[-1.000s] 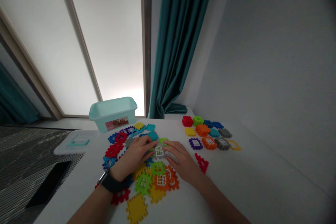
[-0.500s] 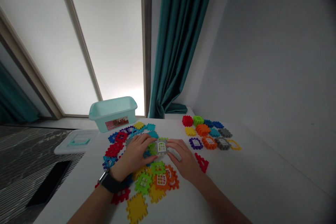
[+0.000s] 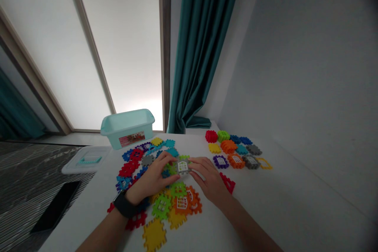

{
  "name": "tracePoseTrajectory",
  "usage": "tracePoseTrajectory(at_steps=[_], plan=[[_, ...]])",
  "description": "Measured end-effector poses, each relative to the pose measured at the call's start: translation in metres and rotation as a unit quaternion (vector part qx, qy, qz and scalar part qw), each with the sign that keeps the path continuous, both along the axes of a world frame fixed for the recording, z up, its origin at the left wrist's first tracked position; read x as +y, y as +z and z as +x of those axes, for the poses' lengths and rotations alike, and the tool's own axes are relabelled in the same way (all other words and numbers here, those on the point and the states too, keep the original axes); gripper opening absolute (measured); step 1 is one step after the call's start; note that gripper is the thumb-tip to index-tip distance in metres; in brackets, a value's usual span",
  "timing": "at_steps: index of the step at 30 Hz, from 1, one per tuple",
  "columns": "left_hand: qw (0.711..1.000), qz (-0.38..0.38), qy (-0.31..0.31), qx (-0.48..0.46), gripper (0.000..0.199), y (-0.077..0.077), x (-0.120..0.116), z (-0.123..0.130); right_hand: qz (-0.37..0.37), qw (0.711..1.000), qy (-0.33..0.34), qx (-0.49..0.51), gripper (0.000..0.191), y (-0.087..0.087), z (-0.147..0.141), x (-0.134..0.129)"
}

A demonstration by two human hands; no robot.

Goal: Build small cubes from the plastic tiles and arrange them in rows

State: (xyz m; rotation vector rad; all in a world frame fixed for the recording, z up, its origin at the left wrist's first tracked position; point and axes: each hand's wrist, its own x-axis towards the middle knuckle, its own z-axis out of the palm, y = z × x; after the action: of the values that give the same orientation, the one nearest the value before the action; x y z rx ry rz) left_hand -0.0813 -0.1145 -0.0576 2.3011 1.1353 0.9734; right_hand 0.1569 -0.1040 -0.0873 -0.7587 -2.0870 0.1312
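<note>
Squarely between the curled left hand (image 3: 149,177) and curled right hand (image 3: 206,177), a grey plastic window tile (image 3: 183,167) is pinched from both sides, just over multicoloured plastic interlocking tiles (image 3: 162,206).

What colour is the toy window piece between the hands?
The plastic window tile is grey with a white window frame; it shows in the head view.

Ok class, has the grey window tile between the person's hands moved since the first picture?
Yes, the grey window tile has shifted a little rightward and farther from the person, judged against the red triangular piece.
</note>
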Motion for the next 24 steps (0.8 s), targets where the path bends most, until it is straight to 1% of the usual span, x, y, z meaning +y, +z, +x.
tracePoseTrajectory(at_steps=[2, 4, 6, 8, 10, 12, 16, 18, 20, 24], plan=[[0.999, -0.032, -0.014, -0.021, 0.017, 0.0, 0.0, 0.002, -0.013, 0.999, 0.006, 0.03, 0.015, 0.002, -0.002, -0.001], [0.998, -0.048, -0.026, -0.039, 0.016, 0.0, 0.0, 0.003, -0.043, 0.997, 0.011, 0.067, 0.013, 0.005, -0.005, -0.004], [0.996, -0.055, -0.031, -0.059, 0.021, 0.0, 0.001, 0.003, -0.095, 0.991, 0.008, 0.095, 0.014, 0.007, -0.007, -0.006], [0.994, -0.063, -0.033, -0.079, 0.025, 0.001, 0.001, 0.003, -0.162, 0.98, -0.004, 0.115, 0.016, 0.008, -0.009, -0.007], [0.992, -0.074, -0.037, -0.092, 0.028, 0.001, 0.002, 0.003, -0.234, 0.962, -0.012, 0.138, 0.02, 0.006, -0.009, -0.007], [0.991, -0.084, -0.04, -0.1, 0.031, -0.001, 0.003, 0.004, -0.302, 0.938, 0.003, 0.169, 0.025, 0.003, -0.01, -0.005], [0.987, -0.104, -0.047, -0.116, 0.034, -0.005, 0.005, 0.005, -0.413, 0.874, 0.05, 0.251, 0.039, -0.001, -0.014, -0.002], [0.986, -0.11, -0.044, -0.119, 0.036, -0.006, 0.005, 0.006, -0.446, 0.848, 0.055, 0.279, 0.044, 0.002, -0.017, -0.002], [0.986, -0.113, -0.038, -0.119, 0.037, -0.006, 0.005, 0.007, -0.466, 0.833, 0.058, 0.292, 0.045, 0.005, -0.018, -0.004], [0.985, -0.116, -0.037, -0.124, 0.038, -0.005, 0.004, 0.007, -0.475, 0.826, 0.064, 0.296, 0.043, 0.01, -0.016, -0.006]])
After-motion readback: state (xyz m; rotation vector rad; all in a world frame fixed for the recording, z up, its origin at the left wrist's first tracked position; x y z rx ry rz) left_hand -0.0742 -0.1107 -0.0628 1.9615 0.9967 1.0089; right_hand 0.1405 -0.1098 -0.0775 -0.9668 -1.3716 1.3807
